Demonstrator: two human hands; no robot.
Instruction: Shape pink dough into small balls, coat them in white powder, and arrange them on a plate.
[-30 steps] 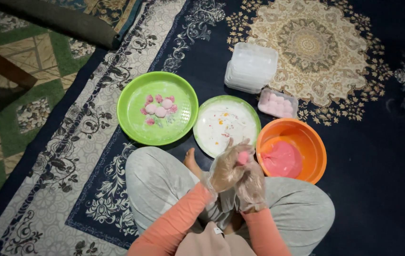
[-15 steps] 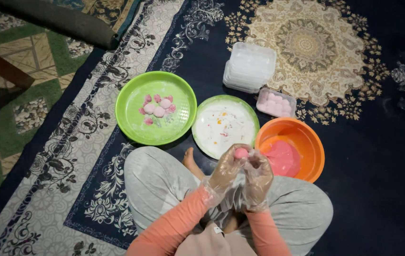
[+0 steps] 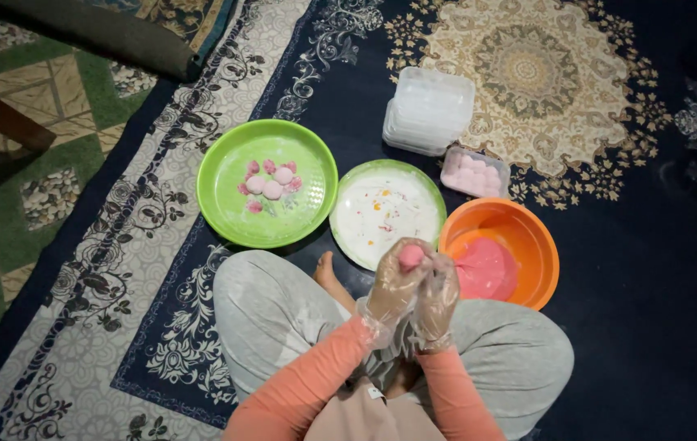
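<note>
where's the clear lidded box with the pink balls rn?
Head view, upper right of centre: the small clear plastic box of pale pink balls lies on the dark patterned rug, between the stack of clear plastic containers and the orange plastic bowl.

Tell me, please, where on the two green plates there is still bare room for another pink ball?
The large green plate is free all around its middle cluster of pink balls. The smaller green plate holds only flour and specks. It is crowded near the orange bowl.

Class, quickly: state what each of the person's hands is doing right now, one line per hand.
Left hand: gloved, fingers curled around the pink dough ball.
Right hand: gloved, fingers closed against the same pink dough ball.
</note>
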